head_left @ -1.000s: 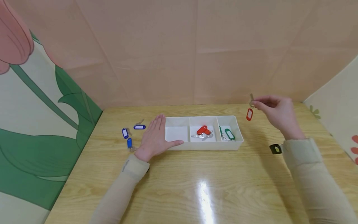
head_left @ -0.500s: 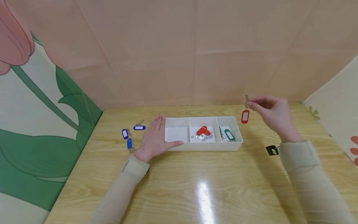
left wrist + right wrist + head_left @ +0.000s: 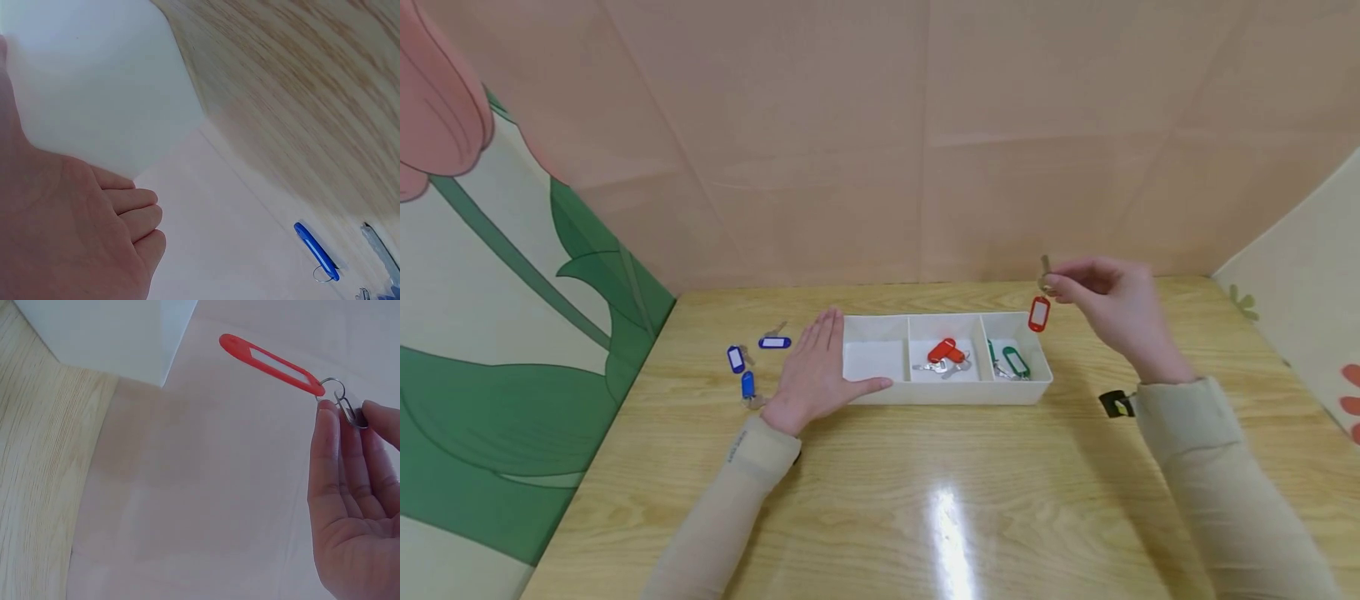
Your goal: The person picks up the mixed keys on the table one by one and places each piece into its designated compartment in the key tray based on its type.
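Note:
My right hand [image 3: 1123,312] pinches a key [image 3: 1045,271] between thumb and fingers, and its red key tag [image 3: 1039,314] dangles below, near the right end of a white box [image 3: 955,392]. In the right wrist view the red tag [image 3: 272,364] hangs from a metal ring. My left hand [image 3: 816,371] lies with straight fingers along the box's left end, its thumb over the front rim. The box's middle compartment holds red-tagged keys [image 3: 946,352]; green-tagged keys [image 3: 1017,362] lie in the right one. Its left compartment is bare.
Left of my left hand, three blue-tagged keys lie on the wooden table [image 3: 865,492]: one blue tag [image 3: 774,342] towards the back, another blue tag [image 3: 735,359] at far left, and a third blue tag [image 3: 748,385] nearer. A pinkish wall [image 3: 820,167] rises behind the table.
My right hand has moved left with the red-tagged key, bringing the tag from well right of the box to its right end. The left hand and the box have stayed in place.

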Tool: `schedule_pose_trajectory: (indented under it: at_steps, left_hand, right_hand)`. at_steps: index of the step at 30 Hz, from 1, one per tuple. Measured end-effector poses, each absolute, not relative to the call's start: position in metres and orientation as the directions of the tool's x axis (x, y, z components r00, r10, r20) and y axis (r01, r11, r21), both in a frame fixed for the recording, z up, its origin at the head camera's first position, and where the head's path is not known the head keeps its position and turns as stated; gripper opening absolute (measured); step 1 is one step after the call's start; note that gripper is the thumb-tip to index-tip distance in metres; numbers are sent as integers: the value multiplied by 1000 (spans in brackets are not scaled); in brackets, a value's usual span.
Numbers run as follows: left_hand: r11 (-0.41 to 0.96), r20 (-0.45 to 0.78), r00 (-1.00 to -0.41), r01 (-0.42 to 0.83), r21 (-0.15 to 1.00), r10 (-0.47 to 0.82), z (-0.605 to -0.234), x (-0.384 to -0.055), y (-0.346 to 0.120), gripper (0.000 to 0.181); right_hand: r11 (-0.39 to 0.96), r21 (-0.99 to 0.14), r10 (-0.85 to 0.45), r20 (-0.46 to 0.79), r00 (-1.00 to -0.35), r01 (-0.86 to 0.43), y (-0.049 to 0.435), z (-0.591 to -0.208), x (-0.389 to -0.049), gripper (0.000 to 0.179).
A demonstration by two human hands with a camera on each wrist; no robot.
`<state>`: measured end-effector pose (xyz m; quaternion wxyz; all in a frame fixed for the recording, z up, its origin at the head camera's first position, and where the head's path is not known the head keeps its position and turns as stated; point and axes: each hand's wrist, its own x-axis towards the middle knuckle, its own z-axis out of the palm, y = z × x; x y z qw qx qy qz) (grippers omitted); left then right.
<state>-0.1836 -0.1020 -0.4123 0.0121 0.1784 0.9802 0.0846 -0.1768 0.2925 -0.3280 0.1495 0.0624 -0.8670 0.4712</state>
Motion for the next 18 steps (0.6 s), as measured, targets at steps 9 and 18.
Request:
schedule_pose_trajectory:
  at_steps: [9,18]
  left_hand:
    - [924,5,-937,344,169,348,-413,-184,-102,133]
    - [923,1,-937,344,174,349,-413,-184,-102,134]
  right_hand:
    - [546,-800,14,305,-952,-249,283,-326,-174,29]
    - [510,-814,-31,307,-951,-279,270,-328,-174,24]
